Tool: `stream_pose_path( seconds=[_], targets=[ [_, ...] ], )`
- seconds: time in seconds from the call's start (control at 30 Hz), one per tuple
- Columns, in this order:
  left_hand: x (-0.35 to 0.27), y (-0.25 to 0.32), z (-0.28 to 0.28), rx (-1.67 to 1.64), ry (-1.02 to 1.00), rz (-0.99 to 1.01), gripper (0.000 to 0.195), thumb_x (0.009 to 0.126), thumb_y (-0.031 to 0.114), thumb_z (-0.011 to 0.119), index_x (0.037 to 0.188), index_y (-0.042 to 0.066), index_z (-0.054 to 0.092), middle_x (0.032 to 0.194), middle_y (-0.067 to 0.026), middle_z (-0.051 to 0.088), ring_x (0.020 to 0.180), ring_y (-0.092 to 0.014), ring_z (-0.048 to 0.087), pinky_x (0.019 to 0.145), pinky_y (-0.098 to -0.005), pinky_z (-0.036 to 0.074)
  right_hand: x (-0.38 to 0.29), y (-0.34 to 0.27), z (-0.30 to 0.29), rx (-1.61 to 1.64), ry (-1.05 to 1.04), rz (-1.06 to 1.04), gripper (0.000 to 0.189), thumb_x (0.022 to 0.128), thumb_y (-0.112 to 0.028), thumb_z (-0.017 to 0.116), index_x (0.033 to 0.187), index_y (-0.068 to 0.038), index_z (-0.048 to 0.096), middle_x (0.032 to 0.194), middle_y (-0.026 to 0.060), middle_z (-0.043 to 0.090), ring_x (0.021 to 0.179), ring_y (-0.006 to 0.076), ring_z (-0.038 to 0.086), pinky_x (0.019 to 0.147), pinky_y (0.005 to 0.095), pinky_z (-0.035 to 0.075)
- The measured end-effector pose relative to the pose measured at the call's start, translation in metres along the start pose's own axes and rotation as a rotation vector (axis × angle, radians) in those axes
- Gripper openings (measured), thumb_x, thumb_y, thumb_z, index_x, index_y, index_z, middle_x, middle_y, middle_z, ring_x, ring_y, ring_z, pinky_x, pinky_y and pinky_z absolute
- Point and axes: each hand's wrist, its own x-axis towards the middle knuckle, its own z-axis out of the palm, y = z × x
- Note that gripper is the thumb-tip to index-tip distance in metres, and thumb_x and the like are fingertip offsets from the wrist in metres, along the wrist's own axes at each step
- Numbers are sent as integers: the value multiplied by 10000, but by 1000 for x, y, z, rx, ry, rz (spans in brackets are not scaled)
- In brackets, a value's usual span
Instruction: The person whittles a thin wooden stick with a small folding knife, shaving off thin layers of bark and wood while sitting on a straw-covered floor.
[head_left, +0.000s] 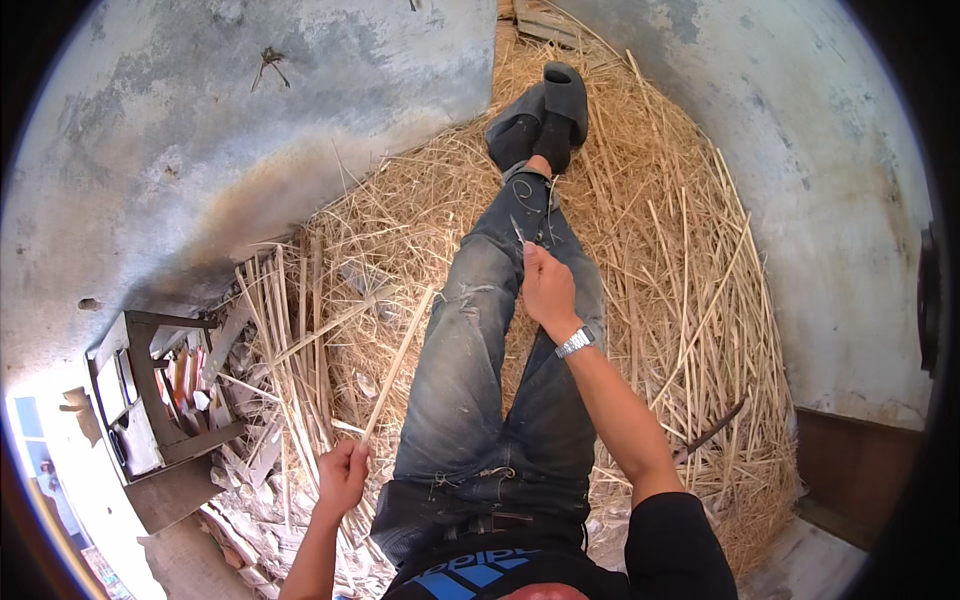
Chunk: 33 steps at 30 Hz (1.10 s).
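Observation:
My left hand (343, 476) is closed around the lower end of a thin, pale split strip (401, 360), which looks like bamboo or wood. The strip slants up and away beside my left thigh. Above my shins, my right hand (549, 285) grips a small knife (518, 229). Its narrow pointed blade sticks out past the thumb, while its handle is hidden in the fist. Beneath both hands stretch my legs in worn jeans (457, 367), dusted with fibres, the feet crossed in dark slippers (564, 90).
Shavings (420, 202) cover the floor, with long strips (682, 285) piled on the right. A dark, blade-like tool (712, 431) lies there. More strips (281, 345) lean at left beside a wooden frame (176, 442). Plaster walls (360, 67) enclose both sides.

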Motion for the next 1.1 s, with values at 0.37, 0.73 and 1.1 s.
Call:
stream_pose_path(
  seconds=[0.37, 0.73, 1.1],
  targets=[
    [133, 49, 74, 135, -136, 204, 283, 1094, 219, 606, 927, 12, 700, 571, -19, 485, 527, -83, 425, 513, -302, 350, -11, 13, -36, 31, -127, 63, 564, 1103, -503, 500, 770, -56, 582, 639, 159, 611, 654, 427, 632, 599, 518, 439],
    [142, 43, 95, 172, -63, 262, 262, 1077, 205, 623, 906, 14, 677, 571, -119, 541, 476, -197, 500, 505, -366, 393, -30, -12, 22, -197, -261, -65, 646, 1073, -562, 514, 785, -14, 699, 689, 256, 692, 676, 455, 711, 642, 582, 556],
    [89, 38, 46, 348, -68, 332, 215, 1053, 161, 632, 886, 26, 628, 602, -209, 555, 522, -432, 561, 513, -471, 428, -29, -3, 29, -325, -194, -88, 654, 1092, -548, 480, 781, -23, 714, 673, 252, 687, 634, 471, 691, 598, 584, 547]
  ],
)
